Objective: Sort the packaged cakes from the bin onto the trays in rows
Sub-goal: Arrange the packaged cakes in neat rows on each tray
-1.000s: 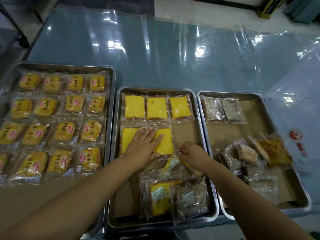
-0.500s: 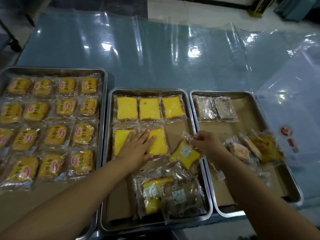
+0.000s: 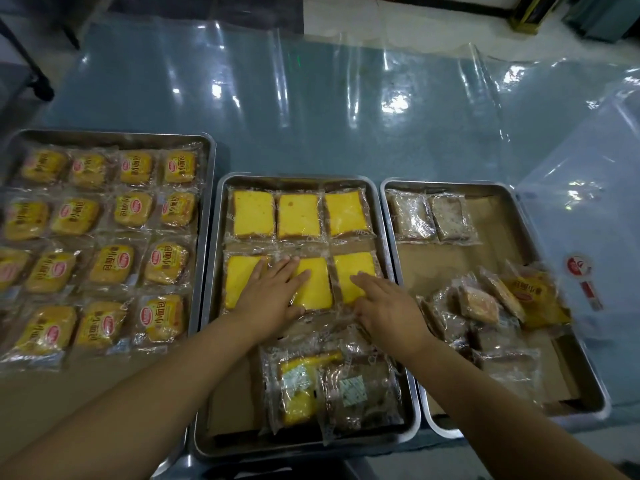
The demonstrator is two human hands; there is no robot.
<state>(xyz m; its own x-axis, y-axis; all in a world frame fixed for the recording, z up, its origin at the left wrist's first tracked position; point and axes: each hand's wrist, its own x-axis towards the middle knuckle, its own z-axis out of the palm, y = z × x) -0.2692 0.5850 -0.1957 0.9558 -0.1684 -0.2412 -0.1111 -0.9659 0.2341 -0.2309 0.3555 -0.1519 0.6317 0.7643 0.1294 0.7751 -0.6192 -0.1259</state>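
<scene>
Cakes: six yellow slices (image 3: 354,277) in two rows, middle tray (image 3: 207,341), frame centre.
Left hand (image 3: 273,296): flat, fingers spread, pressing second-row slices.
Right hand (image 3: 388,306): flat, grasping nothing, fingertips on rightmost slice.
Loose packs (image 3: 478,303): right tray (image 3: 588,382).

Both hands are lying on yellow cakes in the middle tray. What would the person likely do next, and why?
Probably lift the right hand to fetch the yellow cake from the loose pile near the front of the middle tray: the second row now looks full at three.
</scene>
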